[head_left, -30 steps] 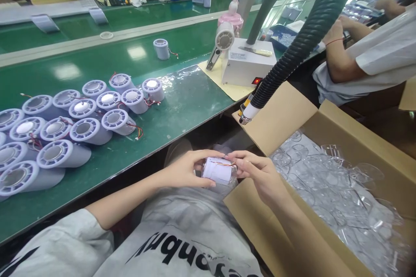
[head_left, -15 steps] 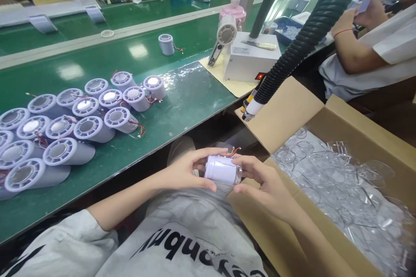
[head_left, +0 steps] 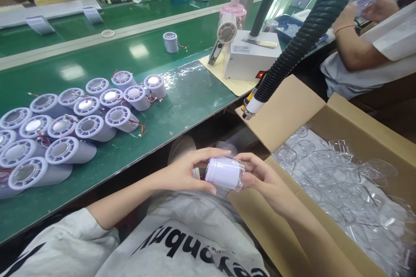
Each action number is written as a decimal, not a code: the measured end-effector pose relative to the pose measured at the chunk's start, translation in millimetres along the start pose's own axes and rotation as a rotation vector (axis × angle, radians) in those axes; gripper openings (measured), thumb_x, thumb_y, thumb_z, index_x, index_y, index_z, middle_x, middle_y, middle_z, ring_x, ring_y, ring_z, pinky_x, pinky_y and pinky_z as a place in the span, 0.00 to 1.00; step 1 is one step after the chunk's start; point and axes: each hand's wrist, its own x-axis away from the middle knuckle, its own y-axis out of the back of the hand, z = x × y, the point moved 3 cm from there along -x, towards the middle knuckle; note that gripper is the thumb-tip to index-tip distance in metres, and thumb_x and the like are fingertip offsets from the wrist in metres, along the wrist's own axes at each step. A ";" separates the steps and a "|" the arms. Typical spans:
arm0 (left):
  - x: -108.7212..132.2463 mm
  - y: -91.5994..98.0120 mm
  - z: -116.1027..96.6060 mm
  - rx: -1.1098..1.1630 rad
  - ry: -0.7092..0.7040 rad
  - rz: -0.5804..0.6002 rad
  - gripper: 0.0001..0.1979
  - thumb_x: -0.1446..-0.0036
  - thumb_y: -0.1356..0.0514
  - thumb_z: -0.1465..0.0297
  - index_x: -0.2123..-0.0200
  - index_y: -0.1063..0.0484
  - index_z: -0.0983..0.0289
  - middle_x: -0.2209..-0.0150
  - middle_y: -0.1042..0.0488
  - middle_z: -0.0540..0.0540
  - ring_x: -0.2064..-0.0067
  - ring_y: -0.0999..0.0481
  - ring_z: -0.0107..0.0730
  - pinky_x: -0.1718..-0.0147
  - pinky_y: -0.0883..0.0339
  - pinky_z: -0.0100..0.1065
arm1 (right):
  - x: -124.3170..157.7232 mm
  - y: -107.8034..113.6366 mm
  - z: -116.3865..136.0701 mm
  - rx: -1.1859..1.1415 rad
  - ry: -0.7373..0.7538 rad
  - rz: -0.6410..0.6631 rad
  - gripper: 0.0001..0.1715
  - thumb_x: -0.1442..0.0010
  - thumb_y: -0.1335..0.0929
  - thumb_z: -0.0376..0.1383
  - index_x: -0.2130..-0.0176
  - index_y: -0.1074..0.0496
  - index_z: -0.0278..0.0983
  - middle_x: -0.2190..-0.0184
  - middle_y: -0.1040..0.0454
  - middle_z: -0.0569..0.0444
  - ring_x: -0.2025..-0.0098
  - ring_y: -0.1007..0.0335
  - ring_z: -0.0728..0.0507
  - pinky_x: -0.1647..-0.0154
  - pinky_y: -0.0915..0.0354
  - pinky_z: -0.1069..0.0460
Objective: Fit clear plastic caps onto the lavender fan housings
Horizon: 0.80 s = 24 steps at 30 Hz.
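1. One lavender cylinder (head_left: 224,173) lies sideways before the pale shirt (head_left: 182,214).
2. Left hand (head_left: 186,172) curves around one end, thumb and fingers wide apart.
3. Right hand (head_left: 264,176) pinches the clear other end between thumb and fingers.

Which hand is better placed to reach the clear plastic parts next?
Probably the right hand: it sits at the end of the lilac cylinder nearer the cardboard box, while the left hand holds the opposite end. Both are occupied.
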 end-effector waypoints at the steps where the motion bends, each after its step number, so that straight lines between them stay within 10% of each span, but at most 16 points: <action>1: -0.1 0.0 0.3 -0.002 -0.005 0.003 0.39 0.54 0.28 0.70 0.39 0.34 0.56 0.38 0.33 0.61 0.39 0.31 0.47 0.42 0.33 0.46 | -0.7 -0.2 -1.2 -0.033 -0.015 0.000 0.24 0.41 0.28 0.51 0.52 0.33 0.40 0.64 0.24 0.53 0.68 0.25 0.46 0.66 0.25 0.51; 16: -8.2 3.9 10.5 0.201 0.044 -0.010 0.46 0.57 0.27 0.76 0.36 0.38 0.53 0.35 0.36 0.60 0.36 0.34 0.47 0.38 0.38 0.47 | -14.9 -8.1 -20.7 -0.320 -0.166 -0.002 0.30 0.43 0.30 0.60 0.62 0.33 0.37 0.76 0.24 0.56 0.79 0.27 0.49 0.80 0.32 0.58; 24: -101.2 34.9 40.0 0.324 0.105 0.046 0.40 0.60 0.25 0.74 0.42 0.31 0.64 0.40 0.30 0.66 0.40 0.29 0.49 0.39 0.39 0.49 | -71.0 32.9 -53.5 -0.502 0.019 -0.246 0.24 0.40 0.34 0.56 0.59 0.35 0.39 0.72 0.23 0.53 0.76 0.28 0.47 0.78 0.33 0.57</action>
